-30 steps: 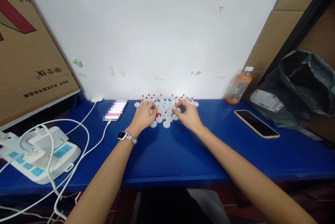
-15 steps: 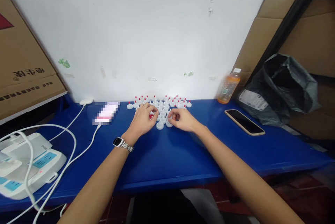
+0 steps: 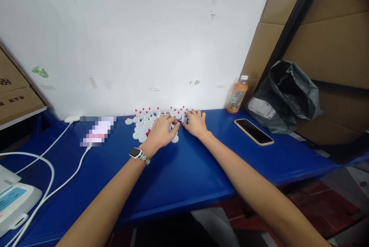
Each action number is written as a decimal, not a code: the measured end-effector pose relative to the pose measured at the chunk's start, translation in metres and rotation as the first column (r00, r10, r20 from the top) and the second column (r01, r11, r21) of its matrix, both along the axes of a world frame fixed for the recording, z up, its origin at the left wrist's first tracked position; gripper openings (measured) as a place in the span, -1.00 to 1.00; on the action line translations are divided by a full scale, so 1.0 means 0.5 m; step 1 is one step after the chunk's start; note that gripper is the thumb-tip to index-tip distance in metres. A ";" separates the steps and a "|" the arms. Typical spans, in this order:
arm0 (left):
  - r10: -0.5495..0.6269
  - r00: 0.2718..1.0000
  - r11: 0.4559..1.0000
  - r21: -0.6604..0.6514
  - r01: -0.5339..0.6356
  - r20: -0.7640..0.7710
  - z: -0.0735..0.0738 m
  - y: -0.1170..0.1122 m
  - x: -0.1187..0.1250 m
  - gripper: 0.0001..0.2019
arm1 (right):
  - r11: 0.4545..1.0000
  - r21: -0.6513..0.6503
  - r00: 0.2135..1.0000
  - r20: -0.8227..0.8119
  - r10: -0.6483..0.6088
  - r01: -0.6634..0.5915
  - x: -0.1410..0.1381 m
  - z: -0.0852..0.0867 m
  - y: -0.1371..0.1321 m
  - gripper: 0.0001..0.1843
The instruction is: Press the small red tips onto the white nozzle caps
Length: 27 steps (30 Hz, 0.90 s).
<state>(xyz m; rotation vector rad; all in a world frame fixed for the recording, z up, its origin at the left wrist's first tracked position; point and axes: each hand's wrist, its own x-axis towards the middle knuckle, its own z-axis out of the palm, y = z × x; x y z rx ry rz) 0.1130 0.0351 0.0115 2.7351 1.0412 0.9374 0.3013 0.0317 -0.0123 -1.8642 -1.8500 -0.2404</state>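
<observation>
A cluster of white nozzle caps (image 3: 138, 127) stands on the blue table, several at the back wearing small red tips (image 3: 158, 108). Over the front of the cluster is my left hand (image 3: 163, 131), fingers curled and thumb drawn toward the index finger. What it holds, if anything, I cannot make out. Some loose red tips (image 3: 148, 132) lie beside that hand. My right hand (image 3: 196, 124) is at the cluster's right end, thumb and fingers closed around a white nozzle cap (image 3: 184, 118), mostly hidden. One white cap (image 3: 175, 139) sits just in front of my left hand.
On the right are an orange drink bottle (image 3: 238, 95), a phone (image 3: 253, 131) and a dark plastic bag (image 3: 276, 104). A blurred-out lit screen (image 3: 99, 129) with white cables and a power strip (image 3: 20, 204) lie left. A white wall (image 3: 144, 39) rises behind the table.
The view has turned to the right. My right hand has moved away from the front caps to the back right of the cluster. My left hand has shifted right across the caps.
</observation>
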 end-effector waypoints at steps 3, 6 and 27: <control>0.027 0.999 1.000 -0.011 -0.026 0.039 -0.007 -0.008 -0.017 -0.78 | 0.995 0.065 0.990 -0.120 0.077 -0.070 -0.011 0.002 -0.005 -0.74; 0.055 0.991 0.998 -0.040 -0.050 0.123 -0.006 -0.019 -0.044 -0.78 | 0.973 0.189 0.931 -0.314 0.189 -0.134 -0.032 0.013 -0.026 -0.74; 0.333 0.785 0.930 -0.319 -0.182 0.523 0.036 -0.002 -0.122 -0.53 | 0.822 0.461 0.802 -0.319 0.505 -0.334 -0.123 0.032 -0.101 -0.84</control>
